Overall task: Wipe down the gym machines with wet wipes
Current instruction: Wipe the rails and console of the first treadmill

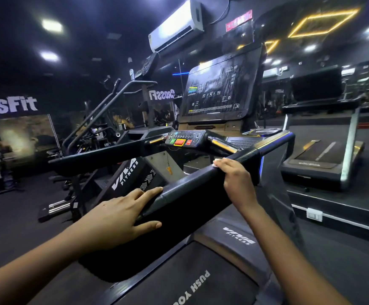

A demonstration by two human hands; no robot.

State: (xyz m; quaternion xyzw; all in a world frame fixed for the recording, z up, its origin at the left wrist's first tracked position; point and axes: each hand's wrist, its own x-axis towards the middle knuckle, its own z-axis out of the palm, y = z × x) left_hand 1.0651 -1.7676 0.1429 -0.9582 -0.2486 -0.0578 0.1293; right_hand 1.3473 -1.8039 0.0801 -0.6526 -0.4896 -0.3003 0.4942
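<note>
A black treadmill fills the view, its padded right handrail running from the lower middle up toward the console. My right hand is curled over the top of this rail, pressing a white wet wipe against it; only a small corner of the wipe shows past my fingertips. My left hand lies flat on the near end of the same rail, fingers spread, holding nothing. Beyond them are the control panel with green, orange and red buttons and the dark display screen.
The treadmill belt with white lettering lies below me. The left handrail crosses at mid height. Another machine with long slanted handles stands to the left. A wall mirror at right reflects a treadmill. An air conditioner hangs above.
</note>
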